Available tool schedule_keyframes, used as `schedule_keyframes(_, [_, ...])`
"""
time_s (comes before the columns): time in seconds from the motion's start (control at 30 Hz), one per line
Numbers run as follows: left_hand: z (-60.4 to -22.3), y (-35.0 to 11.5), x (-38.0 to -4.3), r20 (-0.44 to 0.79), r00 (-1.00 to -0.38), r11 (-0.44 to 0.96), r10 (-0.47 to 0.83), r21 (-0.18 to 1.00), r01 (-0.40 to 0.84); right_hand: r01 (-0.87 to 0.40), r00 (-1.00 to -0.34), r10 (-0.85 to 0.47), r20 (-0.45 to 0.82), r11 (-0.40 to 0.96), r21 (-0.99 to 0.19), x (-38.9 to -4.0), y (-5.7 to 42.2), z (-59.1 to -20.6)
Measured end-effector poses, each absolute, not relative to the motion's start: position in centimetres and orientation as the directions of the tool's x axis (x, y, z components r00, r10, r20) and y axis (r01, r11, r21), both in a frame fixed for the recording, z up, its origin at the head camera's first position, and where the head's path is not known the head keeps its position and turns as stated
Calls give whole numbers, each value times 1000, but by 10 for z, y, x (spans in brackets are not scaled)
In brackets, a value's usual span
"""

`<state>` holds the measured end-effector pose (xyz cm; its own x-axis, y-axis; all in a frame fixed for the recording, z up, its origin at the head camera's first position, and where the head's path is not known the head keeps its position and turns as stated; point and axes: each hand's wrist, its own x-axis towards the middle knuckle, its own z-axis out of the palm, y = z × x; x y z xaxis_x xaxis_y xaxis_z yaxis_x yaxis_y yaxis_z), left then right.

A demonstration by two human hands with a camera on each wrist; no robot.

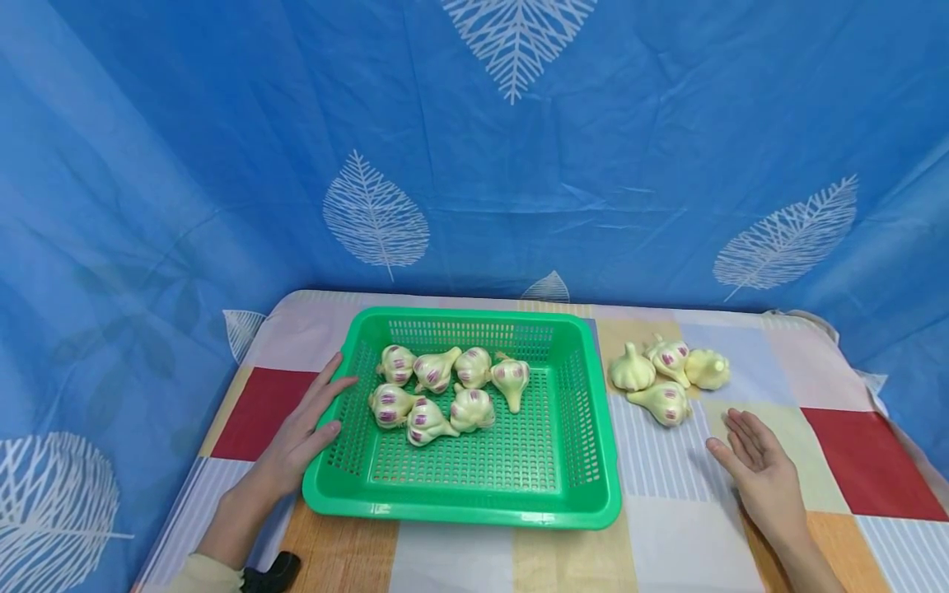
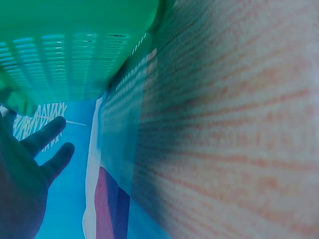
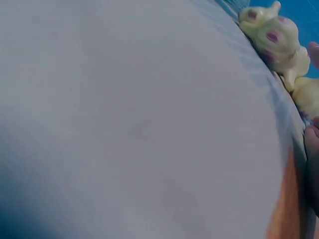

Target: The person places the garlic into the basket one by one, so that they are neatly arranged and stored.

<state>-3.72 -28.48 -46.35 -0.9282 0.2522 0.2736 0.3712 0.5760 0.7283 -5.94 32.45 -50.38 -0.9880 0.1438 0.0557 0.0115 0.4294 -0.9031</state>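
A green plastic basket (image 1: 463,520) stands on the table, with several garlic bulbs (image 1: 436,371) grouped in its left and back part. My left hand (image 1: 296,441) rests at the basket's left rim, its fingers straight and spread. In the left wrist view, that hand (image 2: 30,169) shows beside the basket's slotted wall (image 2: 65,55). To the right of the basket, several more garlic bulbs (image 1: 670,358) lie close together on the cloth. My right hand (image 1: 767,478) is just in front and right of them, fingers extended, holding nothing. The right wrist view catches these bulbs (image 3: 276,42) and only fingertips at its edge.
A patchwork-patterned cloth (image 1: 571,560) covers the table. Blue curtain (image 1: 593,165) with white leaf prints hangs behind and along the sides. A black object (image 1: 274,572) is by the left wrist at the front edge.
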Motion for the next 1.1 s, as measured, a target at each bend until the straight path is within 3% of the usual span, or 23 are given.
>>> schedule_keyframes(0.27, [-465, -286, -37, 272, -926, 574, 262, 727, 376, -17, -993, 94, 75, 509, -861, -90, 346, -503])
schedule_keyframes(0.67, [-464, -285, -37, 257, -928, 579, 268, 727, 369, 69, -991, 133, -10, 452, -889, -140, 347, -501])
schedule_keyframes(1.1, [-464, -285, -38, 256, -932, 573, 257, 736, 361, 19, -995, 92, 31, 502, -865, -161, 346, -498])
